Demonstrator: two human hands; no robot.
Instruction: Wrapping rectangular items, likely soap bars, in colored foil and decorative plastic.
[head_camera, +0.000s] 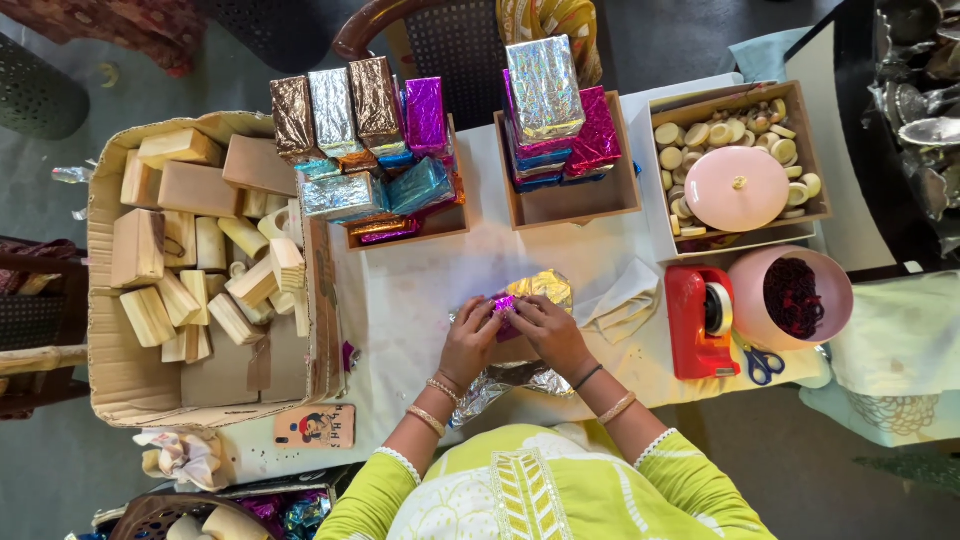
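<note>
A large cardboard box (110, 300) of pale wooden blocks (160, 250) sits at the desk's (420, 290) left edge. Beside it, a wooden tray (400, 232) holds foil-wrapped blocks. At the centre, the left hand (470, 338) and right hand (548, 330) meet, each grip pinched narrow on a gold-and-purple foil-wrapped block (525, 298) lying on the desk's white cloth. Right of them stand a red tape dispenser (697, 322), blue-handled scissors (762, 362) and a pink bowl (792, 298).

Grey floor (70, 470); white-covered table (420, 290) centre frame; dark wooden chair (440, 40) behind it; black perforated stool (35, 95) top left; even, soft light.
</note>
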